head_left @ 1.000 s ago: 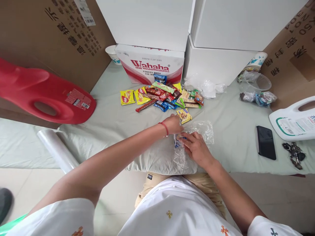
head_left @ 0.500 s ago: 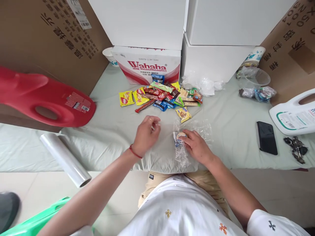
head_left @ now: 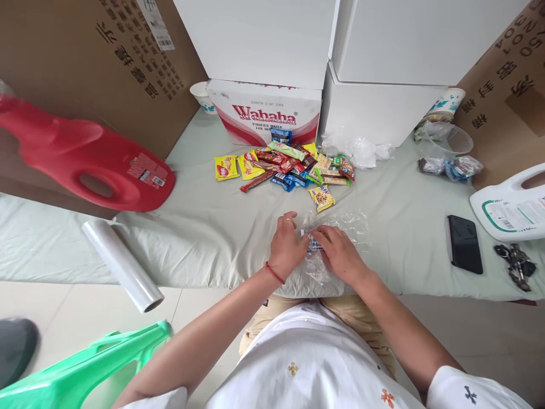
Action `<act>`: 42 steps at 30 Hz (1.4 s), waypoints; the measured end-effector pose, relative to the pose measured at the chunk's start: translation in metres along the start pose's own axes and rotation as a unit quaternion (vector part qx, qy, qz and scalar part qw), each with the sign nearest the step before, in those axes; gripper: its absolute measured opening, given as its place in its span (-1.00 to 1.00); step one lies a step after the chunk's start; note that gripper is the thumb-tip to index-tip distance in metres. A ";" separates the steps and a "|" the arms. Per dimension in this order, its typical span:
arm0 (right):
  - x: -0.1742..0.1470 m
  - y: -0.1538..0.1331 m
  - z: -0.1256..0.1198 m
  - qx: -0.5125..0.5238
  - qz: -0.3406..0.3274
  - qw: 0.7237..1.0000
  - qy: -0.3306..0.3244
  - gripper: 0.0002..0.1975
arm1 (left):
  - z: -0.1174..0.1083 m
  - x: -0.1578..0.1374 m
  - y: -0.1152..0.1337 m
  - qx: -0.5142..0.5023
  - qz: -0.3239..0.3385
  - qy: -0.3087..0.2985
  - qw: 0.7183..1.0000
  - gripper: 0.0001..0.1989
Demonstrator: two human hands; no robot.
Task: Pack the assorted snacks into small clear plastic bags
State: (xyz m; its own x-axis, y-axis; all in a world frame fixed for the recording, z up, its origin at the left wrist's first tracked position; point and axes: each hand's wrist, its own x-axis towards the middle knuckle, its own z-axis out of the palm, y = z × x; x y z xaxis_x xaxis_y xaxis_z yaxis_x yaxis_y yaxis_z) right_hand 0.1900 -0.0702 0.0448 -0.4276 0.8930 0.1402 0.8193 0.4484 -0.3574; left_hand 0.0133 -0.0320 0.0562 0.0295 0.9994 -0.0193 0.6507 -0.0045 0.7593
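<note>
A small white and blue snack packet (head_left: 315,244) lies on clear plastic wrap (head_left: 353,224) near the bed's front edge. My right hand (head_left: 343,257) is closed on the packet from the right, its fingers over the top. At the packet's left edge, my left hand (head_left: 288,245) pinches with the thumb, its other fingers curled. Both hands partly cover the packet. Just beyond them rests a yellow cookie packet (head_left: 322,198). Farther back is a pile of wrapped snacks (head_left: 289,162) in several colours, in front of the Wahaba-style water carton (head_left: 266,116).
On the left are a red detergent jug (head_left: 114,165) and a roll of plastic film (head_left: 123,267) overhanging the edge. To the right lie a black phone (head_left: 465,244), keys (head_left: 516,267) and a white jug (head_left: 511,207). A green stool (head_left: 93,360) stands below.
My left hand has moved right, from apart to the packet's left edge. My right hand stays on the packet, which now shows a different printed part. The view has shifted slightly.
</note>
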 end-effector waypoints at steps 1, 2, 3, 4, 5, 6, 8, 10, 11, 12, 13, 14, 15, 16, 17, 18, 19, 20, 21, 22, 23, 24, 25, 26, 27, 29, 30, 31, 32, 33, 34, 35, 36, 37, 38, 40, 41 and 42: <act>0.001 0.000 -0.001 -0.004 0.001 1.000 -0.002 -0.44 | -0.002 0.000 -0.005 -0.007 -0.012 -0.010 1.000 -0.47; 0.002 -0.001 -0.002 -0.009 0.001 1.000 -0.005 -0.44 | -0.005 0.001 -0.010 -0.016 -0.025 -0.016 0.999 -0.48; 0.003 -0.002 -0.003 -0.014 0.000 1.000 -0.010 -0.45 | -0.007 0.002 -0.015 -0.025 -0.039 -0.015 0.999 -0.50; 0.004 -0.002 -0.004 -0.018 -0.001 1.000 -0.014 -0.45 | -0.009 0.004 -0.020 -0.034 -0.054 -0.007 0.998 -0.54; 0.004 -0.003 -0.005 -0.020 -0.003 1.000 -0.018 -0.46 | -0.011 0.007 -0.025 -0.040 -0.069 0.007 0.997 -0.59; 0.003 -0.004 -0.006 -0.019 -0.004 1.000 -0.020 -0.47 | -0.014 0.011 -0.028 -0.044 -0.081 0.025 0.995 -0.65; 0.000 -0.006 -0.010 -0.006 -0.009 1.000 -0.017 -0.48 | -0.021 0.019 -0.027 -0.036 -0.084 0.073 0.993 -0.78; -0.003 -0.005 -0.018 0.030 -0.019 0.999 -0.004 -0.48 | -0.029 0.026 -0.016 -0.012 -0.038 0.139 0.990 -0.83; -0.003 -0.003 -0.023 0.057 -0.024 0.998 0.009 -0.48 | -0.034 0.028 -0.007 0.005 0.002 0.171 0.985 -0.83; -0.003 0.001 -0.028 0.084 -0.027 0.996 0.024 -0.48 | -0.038 0.028 0.005 0.023 0.053 0.195 0.979 -0.81; -0.001 0.007 -0.034 0.106 -0.027 0.993 0.041 -0.47 | -0.042 0.027 0.017 0.044 0.109 0.200 0.973 -0.80; 0.003 0.013 -0.040 0.115 -0.022 0.991 0.057 -0.45 | -0.045 0.025 0.029 0.064 0.168 0.171 0.969 -0.78; 0.008 0.021 -0.044 0.112 -0.015 0.991 0.067 -0.45 | -0.046 0.022 0.039 0.084 0.241 0.105 0.961 -0.77; 0.015 0.029 -0.047 0.100 -0.007 0.993 0.068 -0.44 | -0.046 0.018 0.047 0.103 0.315 0.023 0.943 -0.76; 0.024 0.037 -0.048 0.084 0.001 0.995 0.063 -0.44 | -0.044 0.014 0.051 0.119 0.375 -0.054 0.918 -0.74; 0.034 0.045 -0.047 0.069 0.007 0.996 0.050 -0.43 | -0.042 0.011 0.051 0.132 0.417 -0.117 0.891 -0.72; 0.044 0.051 -0.045 0.061 0.008 0.998 0.033 -0.43 | -0.038 0.008 0.049 0.143 0.439 -0.157 0.873 -0.70; 0.055 0.056 -0.041 0.059 0.005 0.998 0.009 -0.42 | -0.035 0.005 0.043 0.151 0.441 -0.173 0.868 -0.69; 0.065 0.060 -0.037 0.062 -0.001 0.998 -0.020 -0.42 | -0.032 0.002 0.037 0.156 0.429 -0.172 0.873 -0.69; 0.074 0.063 -0.033 0.066 -0.008 0.996 -0.053 -0.44 | -0.030 -0.001 0.029 0.158 0.410 -0.163 0.883 -0.71; 0.082 0.064 -0.030 0.070 -0.015 0.994 -0.086 -0.49 | -0.029 -0.003 0.022 0.159 0.388 -0.151 0.895 -0.73; 0.088 0.064 -0.027 0.072 -0.021 0.991 -0.112 -0.58 | -0.028 -0.006 0.015 0.159 0.366 -0.139 0.906 -0.76; 0.093 0.063 -0.026 0.072 -0.025 0.989 -0.127 -0.70 | -0.028 -0.009 0.010 0.158 0.344 -0.127 0.917 -0.80; 0.096 0.061 -0.026 0.070 -0.027 0.989 -0.128 -0.81 | -0.028 -0.013 0.006 0.157 0.324 -0.113 0.926 -0.83; 0.097 0.058 -0.027 0.068 -0.027 0.990 -0.118 -0.90 | -0.028 -0.016 0.002 0.154 0.305 -0.096 0.935 -0.83; 0.095 0.051 -0.033 0.068 -0.021 0.993 -0.089 -0.93 | -0.028 -0.021 -0.007 0.141 0.265 -0.056 0.952 -0.76; 0.092 0.046 -0.037 0.070 -0.016 0.994 -0.079 -0.92 | -0.027 -0.023 -0.011 0.129 0.246 -0.039 0.960 -0.73; 0.088 0.040 -0.041 0.070 -0.010 0.995 -0.072 -0.92 | -0.025 -0.025 -0.017 0.115 0.227 -0.027 0.967 -0.73; 0.083 0.034 -0.045 0.065 -0.006 0.996 -0.068 -0.91 | -0.024 -0.027 -0.024 0.099 0.208 -0.019 0.973 -0.74; 0.077 0.027 -0.048 0.056 -0.004 0.996 -0.065 -0.89 | -0.023 -0.028 -0.030 0.083 0.189 -0.013 0.978 -0.77; 0.071 0.020 -0.050 0.043 -0.004 0.997 -0.063 -0.88 | -0.021 -0.029 -0.037 0.067 0.169 -0.004 0.983 -0.78; 0.065 0.014 -0.050 0.028 -0.007 0.998 -0.064 -0.86 | -0.020 -0.031 -0.043 0.053 0.149 0.007 0.987 -0.78; 0.059 0.008 -0.049 0.014 -0.012 0.998 -0.067 -0.84 | -0.019 -0.032 -0.049 0.039 0.127 0.022 0.991 -0.74; 0.053 0.003 -0.046 0.004 -0.018 0.997 -0.072 -0.83 | -0.018 -0.033 -0.053 0.024 0.106 0.039 0.993 -0.66; 0.047 -0.001 -0.042 -0.004 -0.025 0.997 -0.079 -0.82 | -0.018 -0.033 -0.056 0.007 0.088 0.054 0.995 -0.57; 0.035 -0.005 -0.030 -0.017 -0.045 0.995 -0.086 -0.81 | -0.018 -0.034 -0.059 -0.029 0.056 0.071 0.995 -0.35; 0.030 -0.005 -0.024 -0.026 -0.056 0.995 -0.083 -0.81 | -0.019 -0.033 -0.060 -0.043 0.043 0.071 0.996 -0.26; 0.026 -0.005 -0.019 -0.037 -0.067 0.994 -0.076 -0.81 | -0.019 -0.032 -0.061 -0.053 0.032 0.063 0.996 -0.21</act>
State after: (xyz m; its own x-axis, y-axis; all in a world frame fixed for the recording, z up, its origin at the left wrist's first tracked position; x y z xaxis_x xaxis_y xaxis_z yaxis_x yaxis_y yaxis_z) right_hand 0.1820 -0.0485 0.0673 -0.5834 0.8112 0.0394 0.7741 0.5701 -0.2752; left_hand -0.0417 -0.0633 0.0233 -0.0312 0.9937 0.1075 0.5666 -0.0710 0.8209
